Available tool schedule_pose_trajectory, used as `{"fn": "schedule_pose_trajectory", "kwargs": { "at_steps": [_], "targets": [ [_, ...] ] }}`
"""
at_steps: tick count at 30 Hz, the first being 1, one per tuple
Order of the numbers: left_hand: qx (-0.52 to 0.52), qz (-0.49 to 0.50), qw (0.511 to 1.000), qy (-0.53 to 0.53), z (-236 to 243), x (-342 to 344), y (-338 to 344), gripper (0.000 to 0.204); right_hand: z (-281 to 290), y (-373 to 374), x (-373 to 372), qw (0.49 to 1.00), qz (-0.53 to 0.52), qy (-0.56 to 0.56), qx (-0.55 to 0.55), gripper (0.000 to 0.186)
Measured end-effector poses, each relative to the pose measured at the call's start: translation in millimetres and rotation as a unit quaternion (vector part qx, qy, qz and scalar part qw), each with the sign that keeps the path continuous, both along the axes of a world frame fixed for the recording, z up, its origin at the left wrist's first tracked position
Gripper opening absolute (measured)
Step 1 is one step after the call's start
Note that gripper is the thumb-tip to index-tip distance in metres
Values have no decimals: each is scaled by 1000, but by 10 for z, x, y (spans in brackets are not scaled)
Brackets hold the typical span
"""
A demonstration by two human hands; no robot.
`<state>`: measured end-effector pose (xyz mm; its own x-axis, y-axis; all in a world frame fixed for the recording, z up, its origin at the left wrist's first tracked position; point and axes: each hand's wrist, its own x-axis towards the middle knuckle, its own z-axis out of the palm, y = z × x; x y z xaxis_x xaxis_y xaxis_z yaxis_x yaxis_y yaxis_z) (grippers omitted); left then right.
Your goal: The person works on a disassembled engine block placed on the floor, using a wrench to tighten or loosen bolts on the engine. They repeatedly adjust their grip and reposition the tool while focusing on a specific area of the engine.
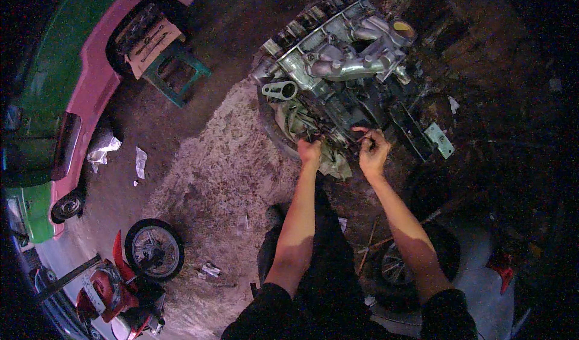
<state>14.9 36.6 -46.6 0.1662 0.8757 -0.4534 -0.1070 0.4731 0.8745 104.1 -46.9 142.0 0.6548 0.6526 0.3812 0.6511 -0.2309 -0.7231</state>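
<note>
My left hand is closed at a crumpled grey-green rag, whose folds show above it and to its right. Apart from it, my right hand has curled fingers, with the index finger reaching left; anything small in its grip is too dark to make out. Just beyond both hands stands a metal engine, with a silvery intake manifold on its upper right. A pale oblong metal part with a round hole lies at the engine's left side.
A green stool with cardboard and tools on top stands at the far left, near a pink-and-green vehicle. A red motorcycle and its spoked wheel are at the lower left. A flat metal plate lies to the right.
</note>
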Motion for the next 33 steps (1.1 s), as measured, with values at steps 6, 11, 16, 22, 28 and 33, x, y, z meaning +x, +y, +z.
{"fn": "schedule_pose_trajectory", "kwargs": {
  "at_steps": [6, 11, 16, 22, 28, 33],
  "targets": [
    [-26, 2, 1000, -9, 64, 0, -21, 21, -61, -14, 22, 1000, -2, 4, 2, 10],
    [5, 45, 986, -158, 273, -34, -51, 25, -163, -12, 65, 1000, -27, -12, 6, 15],
    [5, -29, 999, -29, 390, -78, -8, 27, -77, -20, 33, 1000, -11, 18, -11, 18],
    [-107, -1, 975, -196, 314, -283, 47, 25, -48, -25, 14, 999, -16, 16, -23, 18],
    [-139, 0, 986, -96, 698, -921, -52, 34, -115, -31, 34, 1000, -13, -8, -12, 16],
    [-78, 15, 997, 7, 1102, -1296, -138, 39, -52, -9, -2, 1000, -10, -27, 0, 12]
  ]
}}
